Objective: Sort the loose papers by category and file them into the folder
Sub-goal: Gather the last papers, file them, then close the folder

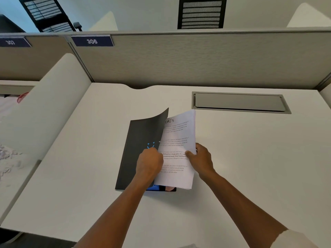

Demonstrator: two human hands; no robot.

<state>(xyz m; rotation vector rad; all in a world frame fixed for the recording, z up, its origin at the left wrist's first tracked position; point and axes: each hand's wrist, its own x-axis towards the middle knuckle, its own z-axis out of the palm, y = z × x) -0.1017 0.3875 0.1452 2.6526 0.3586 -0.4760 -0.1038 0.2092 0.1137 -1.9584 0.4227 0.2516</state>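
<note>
papers going into the folder

white desk [232, 158] is carrying a dark folder [139, 140], its cover lifting. printed papers [177, 158] are lying inside. left hand [149, 164] seems to be gripping the cover; right hand [200, 159] is pinching the papers' edge

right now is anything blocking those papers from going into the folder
Nothing visible blocks them. The left hand holds the folder's black cover lifted, and the right hand grips the stack of papers at its right edge, already partly under the cover. The desk around them shows nothing in the way.
</note>
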